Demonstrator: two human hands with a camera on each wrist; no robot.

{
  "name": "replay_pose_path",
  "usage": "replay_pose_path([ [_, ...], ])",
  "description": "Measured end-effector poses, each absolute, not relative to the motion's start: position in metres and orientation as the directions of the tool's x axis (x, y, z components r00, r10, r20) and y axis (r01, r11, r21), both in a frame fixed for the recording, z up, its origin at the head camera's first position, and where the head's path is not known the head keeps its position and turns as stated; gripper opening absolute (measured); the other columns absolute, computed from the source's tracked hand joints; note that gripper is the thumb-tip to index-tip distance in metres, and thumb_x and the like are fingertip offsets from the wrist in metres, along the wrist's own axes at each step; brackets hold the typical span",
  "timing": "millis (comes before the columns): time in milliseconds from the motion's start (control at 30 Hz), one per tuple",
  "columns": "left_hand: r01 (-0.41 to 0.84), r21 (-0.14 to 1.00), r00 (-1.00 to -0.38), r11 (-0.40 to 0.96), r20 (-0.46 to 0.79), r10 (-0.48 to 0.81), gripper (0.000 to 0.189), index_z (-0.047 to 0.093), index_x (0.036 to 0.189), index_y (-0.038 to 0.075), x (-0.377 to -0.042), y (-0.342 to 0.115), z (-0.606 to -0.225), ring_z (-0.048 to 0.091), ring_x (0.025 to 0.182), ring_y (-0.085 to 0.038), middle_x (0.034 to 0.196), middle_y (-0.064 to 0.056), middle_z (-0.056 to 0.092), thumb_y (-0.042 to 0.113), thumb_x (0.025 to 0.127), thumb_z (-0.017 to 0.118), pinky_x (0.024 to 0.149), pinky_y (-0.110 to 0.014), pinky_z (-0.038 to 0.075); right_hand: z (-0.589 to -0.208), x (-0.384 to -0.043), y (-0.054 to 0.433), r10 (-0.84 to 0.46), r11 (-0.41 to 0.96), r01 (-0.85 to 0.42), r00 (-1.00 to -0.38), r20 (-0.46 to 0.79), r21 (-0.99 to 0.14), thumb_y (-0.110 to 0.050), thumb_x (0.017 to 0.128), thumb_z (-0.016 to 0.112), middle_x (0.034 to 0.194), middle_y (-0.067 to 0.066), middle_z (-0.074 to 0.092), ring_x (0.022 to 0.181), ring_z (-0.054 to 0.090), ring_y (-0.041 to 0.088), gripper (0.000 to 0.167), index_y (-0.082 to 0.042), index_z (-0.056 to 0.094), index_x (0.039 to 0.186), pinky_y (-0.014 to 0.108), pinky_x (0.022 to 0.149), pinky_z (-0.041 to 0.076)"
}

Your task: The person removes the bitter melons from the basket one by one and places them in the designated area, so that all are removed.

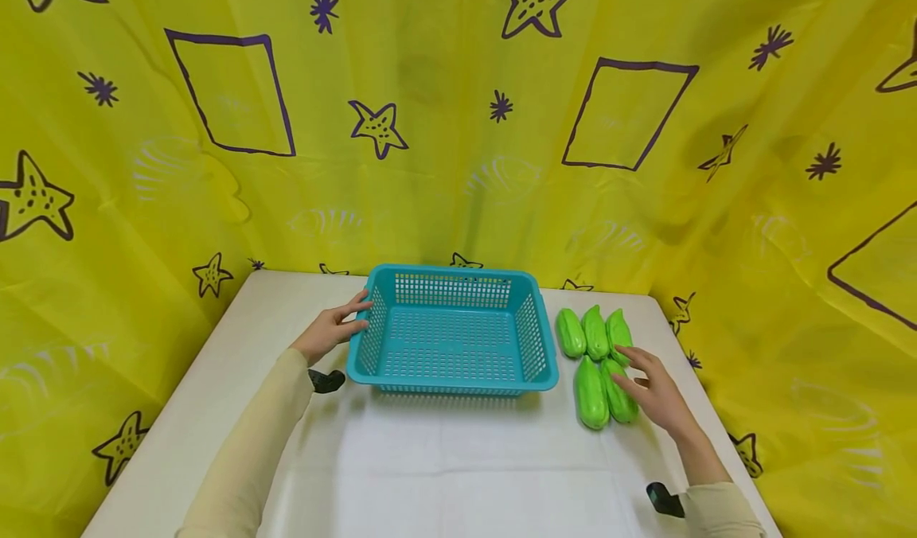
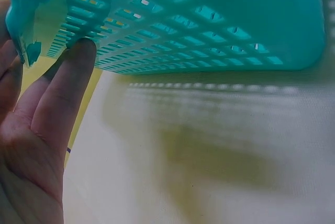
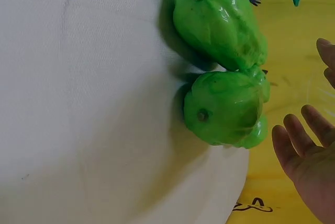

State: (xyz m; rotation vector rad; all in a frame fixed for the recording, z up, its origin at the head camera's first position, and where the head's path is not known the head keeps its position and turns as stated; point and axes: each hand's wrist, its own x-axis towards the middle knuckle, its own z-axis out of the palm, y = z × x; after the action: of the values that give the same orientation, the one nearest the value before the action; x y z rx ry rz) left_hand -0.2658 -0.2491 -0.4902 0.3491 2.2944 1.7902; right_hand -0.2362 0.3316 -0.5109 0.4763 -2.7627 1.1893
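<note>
A turquoise perforated plastic basket [image 1: 450, 382] stands on the white table, its inside bare. My left hand [image 1: 331, 327] holds the basket's left rim. In the left wrist view, some fingers lie over the rim while a fingertip [image 2: 81, 51] presses the perforated side wall below it. To the right of the basket lie several glossy green papayas [image 1: 591, 395], grouped in two rows. My right hand [image 1: 659, 395] hovers beside and over the right-hand papayas, fingers spread and loosely bent, holding nothing. In the right wrist view, its fingers [image 3: 298, 135] are apart from the nearest papaya [image 3: 222, 106].
The white table [image 1: 437, 474] is bounded at the back and sides by a yellow curtain [image 1: 444, 196] printed with stars and frames. Dark wrist straps [image 1: 665, 500] show at both sleeves. The basket's back edge is close to the curtain.
</note>
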Motion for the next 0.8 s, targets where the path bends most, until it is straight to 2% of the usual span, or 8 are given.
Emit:
replay_pose_path([
  [300, 0.062, 0.966, -0.951, 0.25, -0.019, 0.308, 0.055, 0.037, 0.149, -0.002, -0.266, -0.247, -0.491, 0.02, 0.145, -0.04, 0.163, -0.001, 0.014, 0.015, 0.1, 0.057, 0.108, -0.057, 0.037, -0.503, -0.232, 0.319, -0.288, 0.637, -0.411, -0.912, 0.292, -0.653, -0.007, 0.094, 0.065, 0.14, 0.032, 0.038, 0.119, 0.044, 0.048, 0.048, 0.005, 0.051, 0.138, 0.066, 0.088, 0.045],
  [533, 0.081, 0.959, -0.95, 0.272, -0.008, 0.311, 0.055, 0.038, 0.151, 0.004, -0.271, -0.251, -0.503, 0.024, 0.144, -0.04, 0.163, 0.005, 0.013, 0.021, 0.101, 0.056, 0.106, -0.057, 0.039, -0.502, -0.234, 0.307, -0.329, 0.647, -0.449, -0.894, 0.306, -0.616, -0.009, 0.093, 0.068, 0.14, 0.031, 0.038, 0.123, 0.041, 0.047, 0.049, 0.003, 0.052, 0.137, 0.066, 0.088, 0.046],
  [633, 0.139, 0.912, -0.951, 0.386, 0.015, 0.308, 0.055, 0.042, 0.149, 0.008, -0.273, -0.256, -0.509, 0.026, 0.143, -0.038, 0.162, 0.005, 0.016, 0.029, 0.101, 0.056, 0.108, -0.056, 0.037, -0.501, -0.233, 0.299, -0.368, 0.651, -0.476, -0.879, 0.303, -0.591, -0.01, 0.092, 0.069, 0.141, 0.031, 0.037, 0.124, 0.04, 0.049, 0.05, 0.002, 0.052, 0.138, 0.068, 0.09, 0.043],
  [733, 0.24, 0.799, -0.948, 0.552, 0.07, 0.312, 0.052, 0.047, 0.147, 0.008, -0.27, -0.256, -0.504, 0.016, 0.147, -0.038, 0.161, -0.001, 0.022, 0.03, 0.1, 0.057, 0.112, -0.063, 0.026, -0.497, -0.231, 0.289, -0.434, 0.659, -0.539, -0.842, 0.319, -0.524, -0.009, 0.09, 0.07, 0.143, 0.029, 0.037, 0.125, 0.038, 0.05, 0.049, -0.001, 0.054, 0.136, 0.071, 0.092, 0.039],
  [800, 0.322, 0.679, -0.934, 0.659, 0.116, 0.338, 0.05, 0.049, 0.145, 0.009, -0.265, -0.253, -0.496, 0.009, 0.148, -0.037, 0.16, -0.005, 0.026, 0.028, 0.099, 0.059, 0.112, -0.066, 0.02, -0.495, -0.231, 0.28, -0.492, 0.662, -0.596, -0.803, 0.336, -0.455, -0.008, 0.089, 0.071, 0.144, 0.027, 0.037, 0.126, 0.037, 0.049, 0.05, -0.002, 0.055, 0.137, 0.071, 0.093, 0.038],
])
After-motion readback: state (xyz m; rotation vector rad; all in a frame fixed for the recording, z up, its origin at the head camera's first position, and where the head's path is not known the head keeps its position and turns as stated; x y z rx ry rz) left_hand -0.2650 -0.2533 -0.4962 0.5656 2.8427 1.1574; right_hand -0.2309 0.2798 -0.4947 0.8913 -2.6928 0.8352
